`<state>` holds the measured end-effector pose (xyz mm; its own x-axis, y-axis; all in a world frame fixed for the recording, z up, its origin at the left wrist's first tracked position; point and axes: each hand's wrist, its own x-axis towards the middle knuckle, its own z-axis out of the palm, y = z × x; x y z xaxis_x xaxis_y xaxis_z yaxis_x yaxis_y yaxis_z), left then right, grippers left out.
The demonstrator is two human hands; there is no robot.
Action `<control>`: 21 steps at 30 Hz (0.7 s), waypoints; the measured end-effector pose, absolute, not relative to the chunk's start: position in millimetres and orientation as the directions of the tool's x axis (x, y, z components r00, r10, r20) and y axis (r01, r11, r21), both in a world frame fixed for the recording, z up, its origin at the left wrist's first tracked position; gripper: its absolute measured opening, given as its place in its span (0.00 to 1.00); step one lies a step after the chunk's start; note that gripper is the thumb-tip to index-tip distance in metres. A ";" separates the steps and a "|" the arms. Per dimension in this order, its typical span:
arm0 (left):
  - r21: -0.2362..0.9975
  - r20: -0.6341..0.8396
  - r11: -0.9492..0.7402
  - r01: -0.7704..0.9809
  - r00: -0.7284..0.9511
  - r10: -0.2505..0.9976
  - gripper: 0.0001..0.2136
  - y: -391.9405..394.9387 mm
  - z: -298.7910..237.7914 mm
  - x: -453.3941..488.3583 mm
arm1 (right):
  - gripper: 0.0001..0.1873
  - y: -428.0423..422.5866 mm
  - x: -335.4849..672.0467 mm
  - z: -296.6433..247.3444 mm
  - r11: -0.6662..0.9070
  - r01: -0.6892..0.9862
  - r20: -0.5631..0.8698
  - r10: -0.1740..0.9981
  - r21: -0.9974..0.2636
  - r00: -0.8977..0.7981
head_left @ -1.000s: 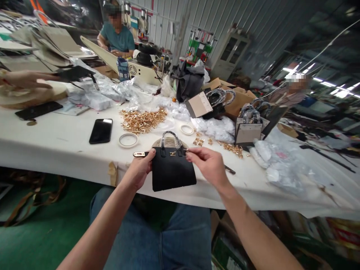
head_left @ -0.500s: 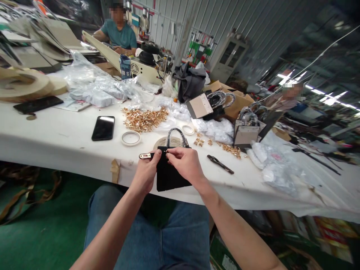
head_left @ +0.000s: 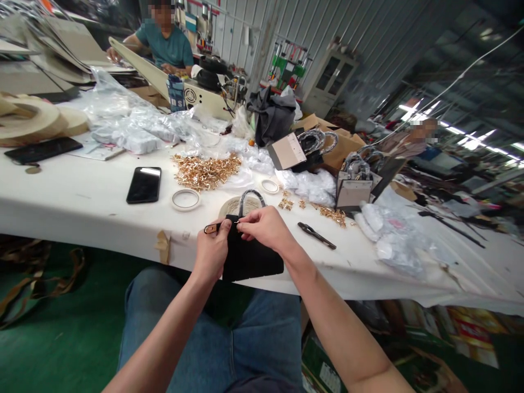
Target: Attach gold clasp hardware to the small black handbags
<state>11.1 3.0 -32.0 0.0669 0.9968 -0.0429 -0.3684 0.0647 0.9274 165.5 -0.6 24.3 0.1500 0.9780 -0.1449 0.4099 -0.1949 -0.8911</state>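
A black bag panel (head_left: 251,255) with a plastic-wrapped handle (head_left: 250,195) hangs upright between my hands at the table's front edge. My left hand (head_left: 213,243) is closed on its upper left corner, thumb on the near face. From that hand a black strap with a gold metal fitting (head_left: 212,228) sticks out to the left. My right hand (head_left: 258,226) pinches a tiny gold piece (head_left: 237,222) against the panel's top edge; its exact kind is too small to tell. Behind the panel lies a tape roll (head_left: 233,204), partly hidden.
Gold metal fittings (head_left: 207,171) lie heaped mid-table, with smaller groups (head_left: 331,214) at right. Near them are a phone (head_left: 144,184), a tape ring (head_left: 185,200) and a black slim tool (head_left: 316,236). Wrapped-handle bag pieces (head_left: 355,192) stand at right. A co-worker (head_left: 167,46) sits across the table.
The view has shifted slightly. The strap with its gold fitting has turned and looks shorter beside my left hand. My right hand stays pinched at the panel's top edge.
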 end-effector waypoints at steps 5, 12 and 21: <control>0.943 -0.061 0.047 -0.330 -0.035 0.997 0.12 8.6 -30.2 16.9 | 0.02 -8.1 161.1 23.8 -0.152 0.418 -0.056 0.971 -0.896 0.234; 0.949 -0.069 0.043 -0.311 -0.075 0.995 0.10 12.0 -24.3 23.8 | 0.04 -14.8 152.8 32.7 -0.145 0.526 0.005 0.962 -0.838 0.273; 0.971 0.015 -0.035 -0.235 -0.085 0.996 0.09 8.8 -29.4 22.5 | 0.07 8.3 160.1 36.3 -0.159 0.581 -0.110 0.987 -0.798 0.119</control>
